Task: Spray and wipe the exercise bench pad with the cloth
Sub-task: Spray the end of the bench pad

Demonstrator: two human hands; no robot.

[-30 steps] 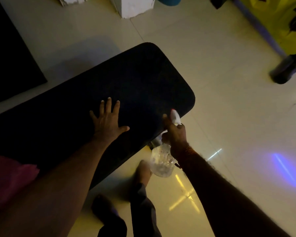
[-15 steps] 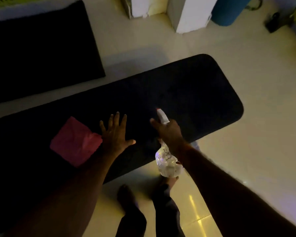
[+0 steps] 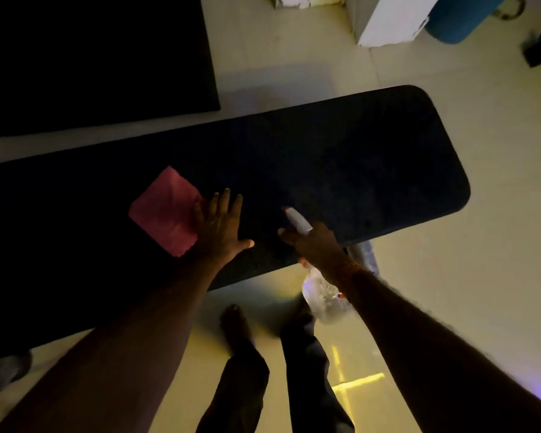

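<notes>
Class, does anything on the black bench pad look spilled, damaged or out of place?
Nothing stands out. The folded pink cloth lies flat on the black bench pad beside the left hand; the right hand holds the clear plastic spray bottle at its near edge.

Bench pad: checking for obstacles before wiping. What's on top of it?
A folded pink cloth lies on the bench pad, with the left hand flat beside it. The right hand holds a spray bottle over the near edge. Surface beneath cloth and hand is hidden.
</notes>
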